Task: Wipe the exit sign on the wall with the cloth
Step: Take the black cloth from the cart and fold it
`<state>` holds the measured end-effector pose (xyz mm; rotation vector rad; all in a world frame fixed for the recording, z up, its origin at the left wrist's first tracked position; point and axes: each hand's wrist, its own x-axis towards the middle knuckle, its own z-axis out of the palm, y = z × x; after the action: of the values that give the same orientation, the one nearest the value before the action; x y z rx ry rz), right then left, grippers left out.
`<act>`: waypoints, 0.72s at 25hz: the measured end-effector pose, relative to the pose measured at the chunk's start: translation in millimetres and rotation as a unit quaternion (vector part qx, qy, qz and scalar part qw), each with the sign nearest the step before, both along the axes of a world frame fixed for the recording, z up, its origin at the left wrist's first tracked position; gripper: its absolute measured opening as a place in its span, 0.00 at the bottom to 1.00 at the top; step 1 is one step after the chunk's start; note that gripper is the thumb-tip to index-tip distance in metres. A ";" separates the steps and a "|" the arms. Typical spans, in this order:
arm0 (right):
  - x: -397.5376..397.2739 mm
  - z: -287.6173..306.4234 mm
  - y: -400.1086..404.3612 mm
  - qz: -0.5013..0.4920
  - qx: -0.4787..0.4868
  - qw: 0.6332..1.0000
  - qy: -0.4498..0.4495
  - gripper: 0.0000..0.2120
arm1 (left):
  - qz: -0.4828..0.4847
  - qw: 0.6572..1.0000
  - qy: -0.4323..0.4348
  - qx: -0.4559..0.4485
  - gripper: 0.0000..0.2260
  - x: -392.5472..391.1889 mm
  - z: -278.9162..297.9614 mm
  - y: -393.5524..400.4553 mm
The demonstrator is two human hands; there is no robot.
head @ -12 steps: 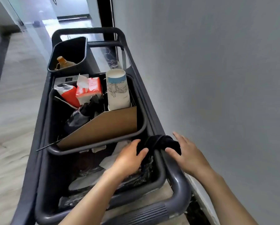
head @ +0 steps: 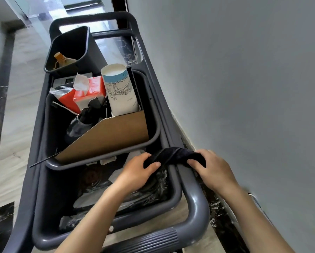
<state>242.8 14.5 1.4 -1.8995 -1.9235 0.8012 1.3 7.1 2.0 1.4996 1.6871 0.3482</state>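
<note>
A dark cloth (head: pixel 173 155) lies draped over the right rail of a grey cleaning cart (head: pixel 193 203). My left hand (head: pixel 136 172) grips the cloth's left end over the near bin. My right hand (head: pixel 213 170) holds its right end on the wall side of the rail. The cloth is bunched into a band between the two hands. No exit sign shows in this view; only a bare grey wall (head: pixel 244 88) is on the right.
The cart holds a near bin (head: pixel 175 196) with plastic and paper, a middle bin (head: pixel 154 137) with a cardboard sheet, a paper cup stack (head: pixel 119 90), red tissue packs and a dark spray bottle, and a far bin (head: pixel 69 44) with a bottle. Wooden floor lies left.
Both hands have closed on the cloth and lifted it slightly off the rail, pulling it out wider between them. The view has tilted a little downward.
</note>
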 end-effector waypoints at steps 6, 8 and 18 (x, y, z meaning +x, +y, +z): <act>2.2 22.6 -23.7 -0.043 0.046 0.998 -0.018 0.09 | -0.044 0.998 0.013 0.047 0.07 -6.7 31.3 -5.5; 3.6 35.3 -36.9 -0.066 0.073 0.995 -0.036 0.10 | -0.056 0.996 0.001 0.068 0.05 -4.9 43.5 -8.1; 50.1 101.1 -177.2 -0.301 0.137 0.940 -0.090 0.09 | -0.214 0.960 -0.073 0.165 0.03 68.7 101.5 -35.7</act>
<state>292.9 -162.7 102.5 -2.2441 -1.3119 0.1705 70.1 -28.6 103.4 1.9812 1.1853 0.5084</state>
